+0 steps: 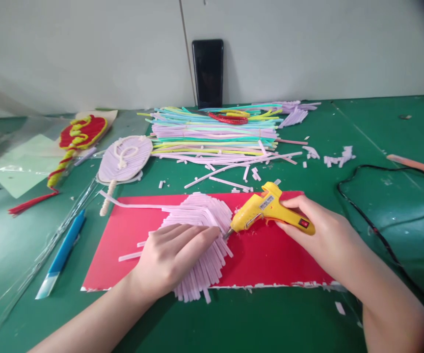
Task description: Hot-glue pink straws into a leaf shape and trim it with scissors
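Our left hand (171, 255) rests on the lilac panel (206, 267) on the red sheet (274, 264); whether it pinches anything, we cannot tell. Our right hand (315, 218) holds the yellow glue gun (259, 211), nozzle (228, 234) at the panel's edge. Beyond lie bundled strips (212, 131), then an upright phone (208, 73).

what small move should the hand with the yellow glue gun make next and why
Probably squeeze out a small dab of glue: the right hand holds the yellow glue gun with its nozzle at or very near the right edge of the lilac strips, while the left hand lies on them, seemingly keeping them steady.
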`<state>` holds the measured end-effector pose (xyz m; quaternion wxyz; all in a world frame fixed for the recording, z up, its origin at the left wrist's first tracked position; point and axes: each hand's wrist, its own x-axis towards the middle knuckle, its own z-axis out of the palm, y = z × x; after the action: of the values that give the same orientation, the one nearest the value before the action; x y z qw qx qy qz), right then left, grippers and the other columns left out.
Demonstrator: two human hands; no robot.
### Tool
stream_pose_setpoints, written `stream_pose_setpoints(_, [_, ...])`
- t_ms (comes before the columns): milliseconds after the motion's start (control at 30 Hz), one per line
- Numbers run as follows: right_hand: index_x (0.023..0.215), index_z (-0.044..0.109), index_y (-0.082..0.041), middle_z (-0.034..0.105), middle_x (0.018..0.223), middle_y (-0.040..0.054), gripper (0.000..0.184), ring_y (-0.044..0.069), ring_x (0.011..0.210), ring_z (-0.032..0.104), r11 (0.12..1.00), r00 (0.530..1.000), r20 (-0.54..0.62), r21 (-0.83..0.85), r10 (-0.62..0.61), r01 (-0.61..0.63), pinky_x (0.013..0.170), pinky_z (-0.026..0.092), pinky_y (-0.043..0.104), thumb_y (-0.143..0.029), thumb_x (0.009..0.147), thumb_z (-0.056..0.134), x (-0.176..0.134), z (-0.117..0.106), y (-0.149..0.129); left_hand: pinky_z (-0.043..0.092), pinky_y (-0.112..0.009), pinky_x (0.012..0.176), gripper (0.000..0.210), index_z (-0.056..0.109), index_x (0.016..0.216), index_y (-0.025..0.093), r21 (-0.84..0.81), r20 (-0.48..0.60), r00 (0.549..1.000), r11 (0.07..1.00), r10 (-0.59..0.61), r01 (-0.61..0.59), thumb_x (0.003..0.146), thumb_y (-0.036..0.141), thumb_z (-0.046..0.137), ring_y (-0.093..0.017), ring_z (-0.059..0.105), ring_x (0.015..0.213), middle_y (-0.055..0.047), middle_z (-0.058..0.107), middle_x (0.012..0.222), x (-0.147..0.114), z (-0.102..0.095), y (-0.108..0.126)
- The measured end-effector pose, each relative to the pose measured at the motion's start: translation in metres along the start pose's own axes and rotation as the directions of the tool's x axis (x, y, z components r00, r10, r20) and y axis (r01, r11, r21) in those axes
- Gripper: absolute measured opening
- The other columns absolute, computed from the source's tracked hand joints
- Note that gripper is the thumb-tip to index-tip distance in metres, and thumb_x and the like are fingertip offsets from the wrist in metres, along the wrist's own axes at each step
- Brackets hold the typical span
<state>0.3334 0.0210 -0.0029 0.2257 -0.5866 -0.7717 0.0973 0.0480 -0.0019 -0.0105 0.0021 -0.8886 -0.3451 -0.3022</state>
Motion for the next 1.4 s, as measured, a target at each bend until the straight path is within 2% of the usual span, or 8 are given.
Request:
stream_pose_setpoints(300, [0.091, 0.057, -0.025, 0.072, 0.084, 0.0037, 0.019, 0.016, 0.058, 0.064, 0.997, 0.999, 0.032, 0.069, 0.024, -0.026, 0.043, 0.043, 0.021, -0.043, 0.085, 0.053, 0.001, -0.002, 0.002, 0.049, -0.026, 0.063, 0.026, 0.059, 0.110, 0.012, 0.009, 0.019, 1.000, 1.000, -0.004, 0.003, 0.085, 0.005, 0.061, -0.013, 0.063, 0.069, 0.000, 0.067, 0.075, -0.001, -0.001, 0.001])
stream_pose_setpoints(533, [0.091, 0.060, -0.026, 0.071, 0.085, 0.0027, 0.027, 0.018, 0.059, 0.063, 0.958, 0.957, 0.121, 0.086, 0.264, -0.275, 0.042, 0.039, 0.024, -0.041, 0.070, 0.066, 0.005, -0.010, 0.001, 0.052, -0.028, 0.063, 0.020, 0.058, 0.108, 0.009, 0.001, 0.051, 0.996, 0.997, 0.075, -0.075, 0.089, 0.004, 0.051, -0.016, 0.066, 0.073, -0.007, 0.072, 0.086, 0.008, -0.007, 0.004])
stream_pose_setpoints(767, [0.107, 0.059, -0.023, 0.068, 0.098, 0.0105, 0.048, 0.030, 0.079, 0.064, 0.841, 0.833, -0.172, -0.044, 0.525, -0.539, 0.061, 0.049, 0.039, -0.053, 0.070, 0.067, 0.008, -0.009, 0.019, 0.051, -0.027, 0.060, 0.016, 0.059, 0.107, 0.011, -0.014, 0.041, 0.996, 0.997, 0.081, -0.081, 0.091, 0.012, 0.054, -0.014, 0.066, 0.069, -0.004, 0.072, 0.083, 0.013, -0.006, 0.005])
stream_pose_setpoints(900, [0.107, 0.061, -0.019, 0.062, 0.104, 0.0173, 0.049, 0.040, 0.099, 0.058, 0.872, 0.884, -0.200, -0.175, 0.423, -0.457, 0.073, 0.049, 0.052, -0.056, 0.074, 0.061, 0.005, -0.003, 0.030, 0.051, -0.024, 0.064, 0.014, 0.060, 0.103, 0.014, -0.006, -0.031, 0.999, 0.999, -0.044, 0.043, 0.089, 0.016, 0.061, -0.013, 0.067, 0.071, 0.000, 0.070, 0.077, 0.009, -0.012, 0.007])
stream_pose_setpoints(1000, [0.107, 0.062, -0.021, 0.057, 0.113, 0.0180, 0.041, 0.041, 0.109, 0.053, 0.898, 0.878, -0.358, -0.182, 0.319, -0.400, 0.084, 0.045, 0.057, -0.053, 0.082, 0.056, 0.004, -0.002, 0.014, 0.053, -0.025, 0.072, 0.013, 0.061, 0.102, 0.014, 0.055, -0.054, 0.993, 0.992, -0.109, 0.112, 0.089, 0.012, 0.058, -0.014, 0.069, 0.080, -0.003, 0.072, 0.088, 0.005, -0.020, 0.012])
stream_pose_setpoints(1100, [0.096, 0.063, -0.021, 0.062, 0.099, 0.0124, 0.017, 0.029, 0.098, 0.060, 0.992, 0.897, -0.437, -0.064, 0.074, -0.113, 0.088, 0.047, 0.046, -0.034, 0.090, 0.053, 0.004, 0.002, -0.019, 0.055, -0.027, 0.080, 0.017, 0.061, 0.106, 0.015, 0.103, -0.024, 0.987, 0.982, -0.159, 0.161, 0.090, 0.013, 0.056, -0.017, 0.069, 0.091, -0.005, 0.073, 0.102, -0.002, -0.022, 0.015])
stream_pose_setpoints(1200, [0.088, 0.059, -0.022, 0.064, 0.084, 0.0054, 0.004, 0.019, 0.079, 0.060, 0.978, 0.939, -0.328, 0.137, -0.104, 0.156, 0.077, 0.050, 0.034, -0.022, 0.089, 0.056, 0.002, 0.014, -0.049, 0.053, -0.036, 0.094, 0.026, 0.059, 0.117, 0.013, 0.170, 0.018, 0.977, 0.964, -0.210, 0.204, 0.093, 0.019, 0.052, -0.022, 0.064, 0.110, -0.010, 0.067, 0.120, -0.007, -0.019, 0.015])
stream_pose_setpoints(1400, [0.081, 0.055, -0.022, 0.059, 0.074, 0.0015, 0.007, 0.016, 0.073, 0.057, 0.911, 0.966, -0.102, 0.321, -0.237, 0.257, 0.068, 0.048, 0.030, -0.020, 0.087, 0.057, -0.003, 0.032, -0.071, 0.047, -0.050, 0.103, 0.035, 0.056, 0.125, 0.011, 0.274, 0.133, 0.945, 0.927, -0.299, 0.255, 0.096, 0.026, 0.045, -0.028, 0.054, 0.125, -0.016, 0.055, 0.137, -0.006, -0.016, 0.012])
